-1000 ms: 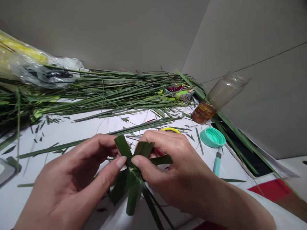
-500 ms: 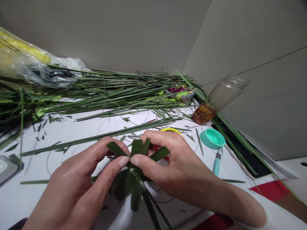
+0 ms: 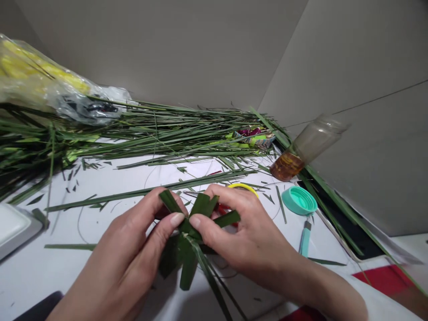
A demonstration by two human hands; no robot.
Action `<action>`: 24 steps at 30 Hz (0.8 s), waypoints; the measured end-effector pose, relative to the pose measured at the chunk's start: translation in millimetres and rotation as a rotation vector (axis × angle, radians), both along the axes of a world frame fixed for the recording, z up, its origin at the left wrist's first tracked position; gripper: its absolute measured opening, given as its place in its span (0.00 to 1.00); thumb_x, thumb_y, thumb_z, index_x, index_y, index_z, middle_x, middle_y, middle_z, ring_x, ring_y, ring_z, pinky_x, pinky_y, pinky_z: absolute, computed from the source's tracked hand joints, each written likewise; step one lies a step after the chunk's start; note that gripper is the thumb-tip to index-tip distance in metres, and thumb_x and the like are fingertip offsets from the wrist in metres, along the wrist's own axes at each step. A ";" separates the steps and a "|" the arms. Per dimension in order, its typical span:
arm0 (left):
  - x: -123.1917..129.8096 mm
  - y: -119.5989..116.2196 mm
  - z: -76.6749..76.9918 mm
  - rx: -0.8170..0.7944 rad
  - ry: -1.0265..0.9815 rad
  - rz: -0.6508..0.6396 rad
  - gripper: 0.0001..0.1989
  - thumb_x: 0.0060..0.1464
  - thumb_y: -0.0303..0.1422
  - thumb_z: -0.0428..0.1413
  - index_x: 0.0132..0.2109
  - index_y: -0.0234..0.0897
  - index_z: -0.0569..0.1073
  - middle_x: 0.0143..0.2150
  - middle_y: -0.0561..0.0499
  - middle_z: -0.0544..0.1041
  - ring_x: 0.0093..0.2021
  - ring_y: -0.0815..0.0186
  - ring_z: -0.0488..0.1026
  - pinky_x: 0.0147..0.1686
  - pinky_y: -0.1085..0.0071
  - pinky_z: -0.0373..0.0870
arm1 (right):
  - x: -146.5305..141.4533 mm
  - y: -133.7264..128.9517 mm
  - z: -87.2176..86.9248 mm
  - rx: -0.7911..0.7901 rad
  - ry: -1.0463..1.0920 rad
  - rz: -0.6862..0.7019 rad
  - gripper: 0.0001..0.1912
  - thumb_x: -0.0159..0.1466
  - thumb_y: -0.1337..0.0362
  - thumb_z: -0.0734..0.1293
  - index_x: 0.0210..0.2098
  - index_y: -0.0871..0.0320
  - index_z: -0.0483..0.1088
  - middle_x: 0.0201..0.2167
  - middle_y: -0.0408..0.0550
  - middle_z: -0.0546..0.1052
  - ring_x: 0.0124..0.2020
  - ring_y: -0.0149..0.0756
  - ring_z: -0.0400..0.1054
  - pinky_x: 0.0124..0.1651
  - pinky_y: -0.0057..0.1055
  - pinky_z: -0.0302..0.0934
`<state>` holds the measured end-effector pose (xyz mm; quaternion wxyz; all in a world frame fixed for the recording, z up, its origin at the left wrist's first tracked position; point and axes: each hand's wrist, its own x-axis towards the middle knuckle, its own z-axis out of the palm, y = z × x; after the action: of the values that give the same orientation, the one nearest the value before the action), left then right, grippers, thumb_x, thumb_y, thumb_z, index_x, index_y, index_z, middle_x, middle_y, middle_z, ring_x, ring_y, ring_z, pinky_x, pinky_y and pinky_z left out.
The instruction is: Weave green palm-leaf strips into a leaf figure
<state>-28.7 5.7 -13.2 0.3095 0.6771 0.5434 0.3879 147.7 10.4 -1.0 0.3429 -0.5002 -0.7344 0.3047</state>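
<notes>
Between my two hands is a woven piece of green leaf strips (image 3: 189,258), with short flat ends fanning out at the top and long thin ends trailing down toward me. My left hand (image 3: 133,249) pinches it from the left, thumb in front and fingers behind. From the right, my right hand (image 3: 234,227) pinches it in the same way, the two thumb tips almost touching at the middle. The fingers behind the strips are partly hidden. Just behind my right hand lie scissors with a yellow and red handle (image 3: 245,186), mostly covered.
Long green leaf blades (image 3: 174,129) lie heaped along the wall. A plastic bag (image 3: 87,100) sits back left. On the right are a tilted bottle with amber liquid (image 3: 289,162), a turquoise cap (image 3: 298,200) and a dark-screened tablet (image 3: 364,245). A white device (image 3: 16,227) stands left.
The whole view has shifted slightly, so things appear a little to the right and lower. Both hands keep their pinch, and the woven piece has turned slightly.
</notes>
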 end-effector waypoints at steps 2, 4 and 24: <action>-1.9 -0.6 1.5 -0.011 -0.055 -0.060 0.07 0.60 0.42 0.55 0.38 0.48 0.76 0.30 0.58 0.80 0.29 0.64 0.79 0.29 0.77 0.75 | 0.6 -0.3 0.0 0.010 0.002 -0.012 0.10 0.61 0.69 0.65 0.25 0.55 0.62 0.23 0.35 0.66 0.26 0.28 0.60 0.28 0.27 0.50; -3.1 -0.3 3.1 -0.026 -0.092 -0.092 0.07 0.62 0.40 0.54 0.37 0.49 0.76 0.29 0.60 0.80 0.28 0.67 0.78 0.28 0.80 0.74 | 1.0 -0.2 0.4 0.022 0.021 -0.011 0.09 0.60 0.69 0.65 0.25 0.55 0.62 0.23 0.35 0.66 0.26 0.28 0.60 0.29 0.26 0.52; -5.9 -3.3 9.9 -0.225 -0.306 -0.002 0.09 0.54 0.47 0.63 0.35 0.51 0.80 0.33 0.58 0.81 0.35 0.65 0.77 0.34 0.80 0.76 | -3.9 -8.7 4.2 0.123 0.206 -0.062 0.09 0.57 0.71 0.66 0.21 0.56 0.67 0.20 0.38 0.72 0.23 0.28 0.65 0.28 0.26 0.59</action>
<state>-34.6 2.4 -3.3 0.4625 0.5719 0.5293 0.4230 143.8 1.7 3.2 0.4557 -0.4668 -0.6967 0.2983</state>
